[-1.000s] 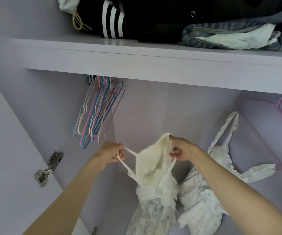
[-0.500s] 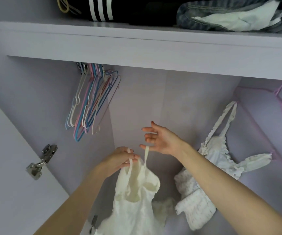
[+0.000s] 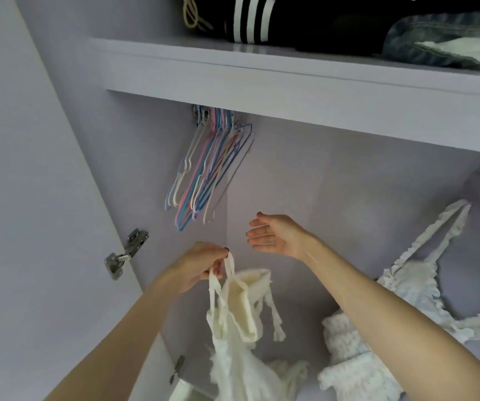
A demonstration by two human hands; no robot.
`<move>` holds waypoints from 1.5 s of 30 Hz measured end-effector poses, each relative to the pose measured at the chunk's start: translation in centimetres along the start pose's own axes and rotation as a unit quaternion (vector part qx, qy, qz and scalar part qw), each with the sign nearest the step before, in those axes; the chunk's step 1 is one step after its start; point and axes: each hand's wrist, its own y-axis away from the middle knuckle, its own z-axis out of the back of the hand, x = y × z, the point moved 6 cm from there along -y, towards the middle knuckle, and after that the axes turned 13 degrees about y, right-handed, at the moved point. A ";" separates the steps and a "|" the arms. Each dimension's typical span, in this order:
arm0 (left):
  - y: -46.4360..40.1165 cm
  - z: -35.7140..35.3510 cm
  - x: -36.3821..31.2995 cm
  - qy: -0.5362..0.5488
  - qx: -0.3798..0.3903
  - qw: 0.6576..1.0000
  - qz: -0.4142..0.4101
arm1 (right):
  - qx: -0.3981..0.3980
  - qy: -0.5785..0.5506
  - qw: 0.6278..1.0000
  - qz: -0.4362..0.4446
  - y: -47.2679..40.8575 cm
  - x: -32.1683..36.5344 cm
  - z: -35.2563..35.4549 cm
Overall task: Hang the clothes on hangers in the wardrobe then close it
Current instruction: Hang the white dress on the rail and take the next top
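The left hand (image 3: 201, 266) pinches the straps of a cream top (image 3: 241, 322), which dangles below it. The right hand (image 3: 276, 237) is spread, holding nothing (palm turned leftward), just below the bunched hangers (image 3: 207, 172).

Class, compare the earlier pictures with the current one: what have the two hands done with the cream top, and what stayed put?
The right hand let go of the cream top and now reaches, open, toward the empty hangers. The left hand gathered both straps into its grip, so the top now dangles from it alone. The white ruffled garment still hangs at right; the hangers stay bunched.
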 end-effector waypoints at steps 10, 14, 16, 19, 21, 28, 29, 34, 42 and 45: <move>4.5 7.7 -3.7 0.087 -0.032 0.992 -0.085 | -0.074 -0.017 0.994 0.079 -4.2 8.5 -7.2; 5.4 9.8 -5.3 0.101 -0.058 0.985 -0.128 | -0.139 -0.059 0.986 0.069 -4.8 9.1 -7.8; 5.7 10.4 -5.8 0.101 -0.064 0.983 -0.140 | -0.166 -0.070 0.981 0.066 -4.9 9.0 -7.4; 5.6 10.8 -6.1 0.099 -0.066 0.982 -0.147 | -0.213 -0.072 0.970 0.097 -4.5 9.4 -6.0; 5.4 10.8 -6.1 0.099 -0.069 0.981 -0.152 | -0.252 -0.059 0.959 0.117 -4.2 9.4 -4.8; 4.6 9.6 -5.9 0.045 -0.071 0.986 -0.142 | -0.308 -0.013 0.936 0.172 -1.1 7.9 -1.8; 4.7 9.1 -5.8 0.027 -0.064 0.988 -0.138 | -0.313 -0.016 0.934 0.174 -0.5 7.7 -1.5; 5.2 6.6 -5.1 -0.001 -0.023 0.990 -0.136 | -0.333 -0.010 0.928 0.168 1.6 7.6 0.9; 6.4 3.9 -4.5 0.010 -0.025 0.989 -0.149 | -0.330 0.041 0.934 0.129 5.6 0.9 2.5; 7.7 2.2 -3.6 0.018 -0.030 0.988 -0.153 | -0.311 -0.051 0.938 0.143 8.9 -2.9 2.5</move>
